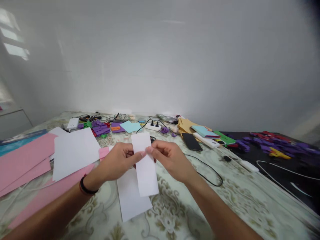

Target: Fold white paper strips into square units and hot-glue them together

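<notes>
A white paper strip (147,175), long and narrow, is held upright in front of me between both hands. My left hand (120,160) pinches its left side, thumb on the front face and fingers behind. From the other side my right hand (172,160) grips it the same way, and the two thumb tips nearly meet at the strip's middle. Below it a white sheet of paper (132,200) lies on the patterned tablecloth (167,213), partly covered by the strip and my left hand. The fingers behind the strip are mostly hidden.
White paper (75,153) and pink sheets (27,153) lie on the left. Purple folded pieces (100,128) and a power strip (153,126) sit at the back. On the right are a black phone (191,142), a cable (210,170) and a dark surface with purple pieces (277,146).
</notes>
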### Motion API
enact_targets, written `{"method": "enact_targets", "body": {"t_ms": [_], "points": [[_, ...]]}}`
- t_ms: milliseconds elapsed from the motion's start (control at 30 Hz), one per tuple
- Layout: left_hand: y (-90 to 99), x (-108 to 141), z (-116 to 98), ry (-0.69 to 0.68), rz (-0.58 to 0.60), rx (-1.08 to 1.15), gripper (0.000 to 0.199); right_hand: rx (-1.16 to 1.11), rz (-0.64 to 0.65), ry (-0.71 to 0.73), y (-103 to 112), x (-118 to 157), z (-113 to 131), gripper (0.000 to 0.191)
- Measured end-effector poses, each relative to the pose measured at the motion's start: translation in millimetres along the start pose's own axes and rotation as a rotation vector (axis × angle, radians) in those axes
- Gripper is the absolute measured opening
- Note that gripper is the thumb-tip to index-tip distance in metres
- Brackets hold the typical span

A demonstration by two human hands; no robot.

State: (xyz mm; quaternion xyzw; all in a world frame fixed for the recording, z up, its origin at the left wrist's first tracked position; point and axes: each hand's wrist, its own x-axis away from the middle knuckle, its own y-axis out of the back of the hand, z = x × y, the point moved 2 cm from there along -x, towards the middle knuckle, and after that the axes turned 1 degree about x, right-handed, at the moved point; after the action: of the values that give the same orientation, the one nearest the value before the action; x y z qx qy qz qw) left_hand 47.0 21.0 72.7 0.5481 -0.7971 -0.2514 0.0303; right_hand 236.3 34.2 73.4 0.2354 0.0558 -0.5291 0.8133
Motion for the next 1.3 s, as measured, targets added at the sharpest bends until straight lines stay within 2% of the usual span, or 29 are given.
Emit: {"method": "enact_targets", "body": {"t_ms": [100,200,333,467,600,733,833,1000,1300], "points": [[-14.9,16.2,31.7,0.076,0.066,0.014,0.042,-0.061,-0.001,-0.059,-15.1,15.3,-30.2,0.036],[-25.0,25.4,58.7,0.09,0.094,0.048,0.04,-0.088,-0.002,-0.094,-27.5,24.8,-55.8,0.034],[-28.6,28.6,77.0,0.091,0.071,0.099,0.039,-0.033,0.029,-0.109,-34.2,32.4,-71.2,0.034],[-20.3,28.3,77.2,0.034,0.001,0.08,0.025,0.074,0.141,-0.112,-36.5,36.6,-70.5,0.032],[-16.9,29.6,73.7,0.037,0.04,-0.004,0.028,0.105,0.205,-0.13,-38.2,38.0,-68.2,0.031],[-21.3,30.9,70.9,0.012,0.076,-0.059,0.03,0.108,0.251,-0.153,-40.2,38.2,-71.1,0.033],[-21.5,30.4,69.4,-0.01,0.08,-0.101,0.027,0.018,0.291,-0.225,-40.7,38.0,-76.7,0.037],[-9.2,28.1,70.1,0.019,-0.06,-0.156,0.031,-0.124,0.386,-0.332,-37.7,37.6,-83.6,0.046],[1.3,24.4,72.9,0.079,-0.173,-0.265,0.031,-0.039,0.407,-0.329,-29.4,35.0,-82.9,0.051]]}}
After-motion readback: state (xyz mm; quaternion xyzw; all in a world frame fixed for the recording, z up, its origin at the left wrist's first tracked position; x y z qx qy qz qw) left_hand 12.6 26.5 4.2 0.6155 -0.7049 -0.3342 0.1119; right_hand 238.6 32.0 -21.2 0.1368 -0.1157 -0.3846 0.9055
